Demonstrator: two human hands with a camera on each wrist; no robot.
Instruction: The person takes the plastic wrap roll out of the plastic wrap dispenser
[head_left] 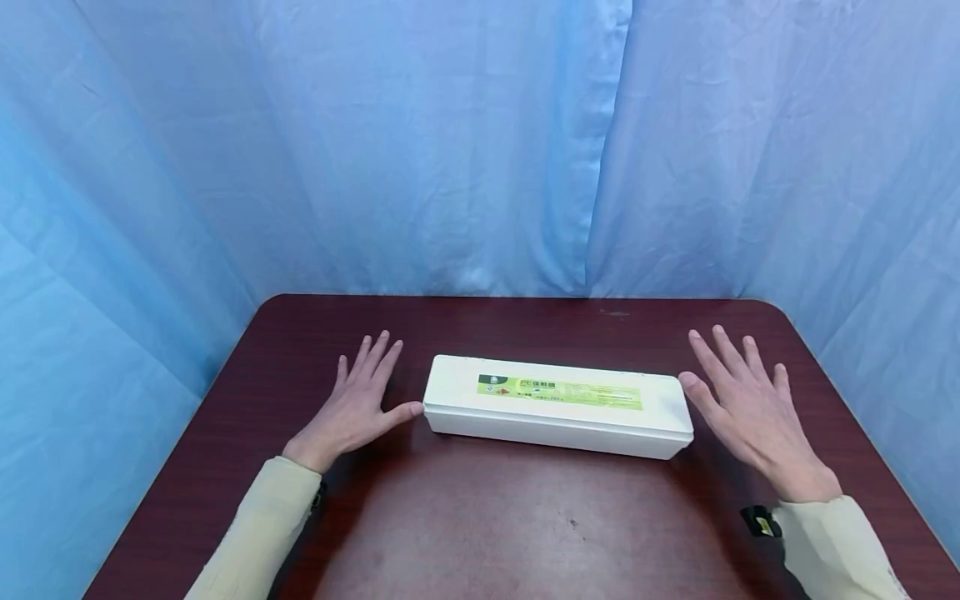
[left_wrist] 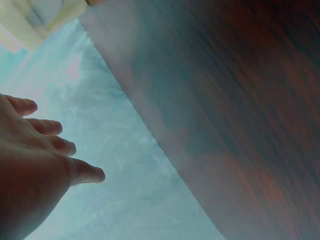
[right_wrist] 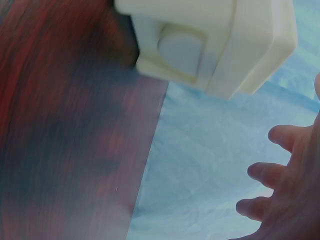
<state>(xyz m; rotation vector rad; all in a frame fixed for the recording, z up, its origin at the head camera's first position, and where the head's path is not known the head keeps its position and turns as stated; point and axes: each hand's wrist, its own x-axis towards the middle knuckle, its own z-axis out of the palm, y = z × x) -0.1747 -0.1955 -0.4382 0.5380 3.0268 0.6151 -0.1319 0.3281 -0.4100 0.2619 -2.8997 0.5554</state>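
A long white cling film box [head_left: 558, 429] with a green printed label [head_left: 559, 392] sits on the table, slightly angled. At its left end is my left hand [head_left: 356, 408], fingers straight and spread; the thumb tip meets the box's edge, though contact is hard to confirm. My right hand [head_left: 750, 408] is spread likewise by the right end, its thumb close to the upper right corner. In the right wrist view the box's end [right_wrist: 185, 50] shows a round inset, with the right fingers apart from it. The left wrist view has a box corner [left_wrist: 30, 20] at the top left.
The dark red-brown wooden table [head_left: 487, 525] has rounded far corners. Light blue curtains [head_left: 420, 150] hang behind it and along both sides. A dark wrist strap [head_left: 761, 522] with a yellow mark is by the right sleeve.
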